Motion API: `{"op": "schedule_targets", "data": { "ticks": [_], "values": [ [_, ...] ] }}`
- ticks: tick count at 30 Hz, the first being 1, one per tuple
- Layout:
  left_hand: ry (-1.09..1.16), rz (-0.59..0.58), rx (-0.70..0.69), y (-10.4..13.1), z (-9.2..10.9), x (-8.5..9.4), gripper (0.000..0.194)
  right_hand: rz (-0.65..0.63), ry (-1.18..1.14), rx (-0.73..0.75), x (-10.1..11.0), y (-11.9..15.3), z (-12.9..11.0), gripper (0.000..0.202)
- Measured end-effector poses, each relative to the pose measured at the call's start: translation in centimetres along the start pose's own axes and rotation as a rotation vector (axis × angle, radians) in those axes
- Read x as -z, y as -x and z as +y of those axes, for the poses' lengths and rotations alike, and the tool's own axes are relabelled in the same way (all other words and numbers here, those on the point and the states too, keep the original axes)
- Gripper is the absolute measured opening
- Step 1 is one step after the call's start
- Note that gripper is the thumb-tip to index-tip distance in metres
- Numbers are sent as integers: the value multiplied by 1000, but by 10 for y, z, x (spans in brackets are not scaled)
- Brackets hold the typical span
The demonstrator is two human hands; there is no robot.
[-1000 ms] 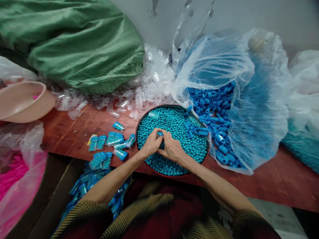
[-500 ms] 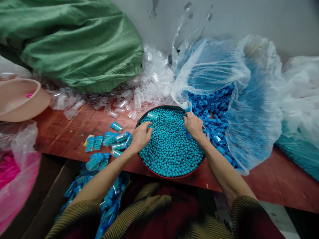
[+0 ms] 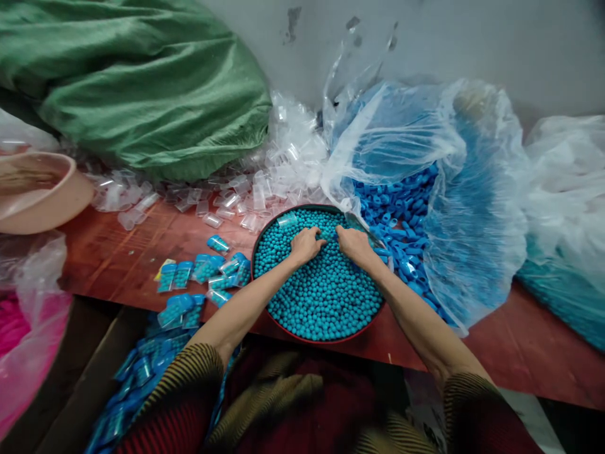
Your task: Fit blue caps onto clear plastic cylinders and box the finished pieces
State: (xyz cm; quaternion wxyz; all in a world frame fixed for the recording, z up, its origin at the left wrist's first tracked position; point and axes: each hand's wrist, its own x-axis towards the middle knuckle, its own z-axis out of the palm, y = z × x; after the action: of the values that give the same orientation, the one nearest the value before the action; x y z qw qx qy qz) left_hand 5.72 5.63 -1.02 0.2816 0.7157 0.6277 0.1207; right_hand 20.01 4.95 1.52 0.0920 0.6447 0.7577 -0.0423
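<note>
A round tub [image 3: 326, 340] with a red rim holds a deep layer of turquoise beads [image 3: 326, 296]. Over the beads, left of the tub's middle, my left hand [image 3: 306, 244] has its fingers curled downward; what they grip, if anything, is hidden. My right hand [image 3: 354, 246] faces it from the right with fingers closed, and its contents are hidden too. Near the tub's far left edge a small clear container [image 3: 287, 219] lies on the beads. Bead-filled containers with blue caps [image 3: 208, 268] lie left of the tub.
Loose clear containers [image 3: 258, 197] are heaped behind the tub, beside a green sack [image 3: 155, 94]. On the right, blue caps [image 3: 411, 252] spill from a plastic bag [image 3: 477, 208]. A peach basin [image 3: 45, 202] stands at left. More filled containers [image 3: 142, 372] lie below the table edge.
My left hand has moved right, from the tub's left side to over the beads. My right hand has moved slightly left and down; the blue cap seen at its fingertips no longer shows.
</note>
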Motion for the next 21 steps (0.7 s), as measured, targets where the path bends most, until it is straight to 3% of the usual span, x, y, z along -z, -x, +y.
{"op": "schedule_targets", "data": {
  "ticks": [3,7,12,15,18,21],
  "values": [
    [-14,-18,17,-6,3,0,37,86,76,17,1,1,0,33],
    [-12,-27,20,-9,5,-3,38,203,131,148,-7,-2,1,32],
    [131,-30,-28,-16,5,-8,22,74,0,125,-18,-3,8,27],
    [207,-42,-38,-20,3,-5,17,78,-44,65,-19,-2,12,27],
    [269,-37,-64,-22,-1,1,12,177,-169,-19,-17,3,11,32],
    [325,-33,-103,-17,-7,7,9,305,-319,62,-16,10,6,39]
  ]
}}
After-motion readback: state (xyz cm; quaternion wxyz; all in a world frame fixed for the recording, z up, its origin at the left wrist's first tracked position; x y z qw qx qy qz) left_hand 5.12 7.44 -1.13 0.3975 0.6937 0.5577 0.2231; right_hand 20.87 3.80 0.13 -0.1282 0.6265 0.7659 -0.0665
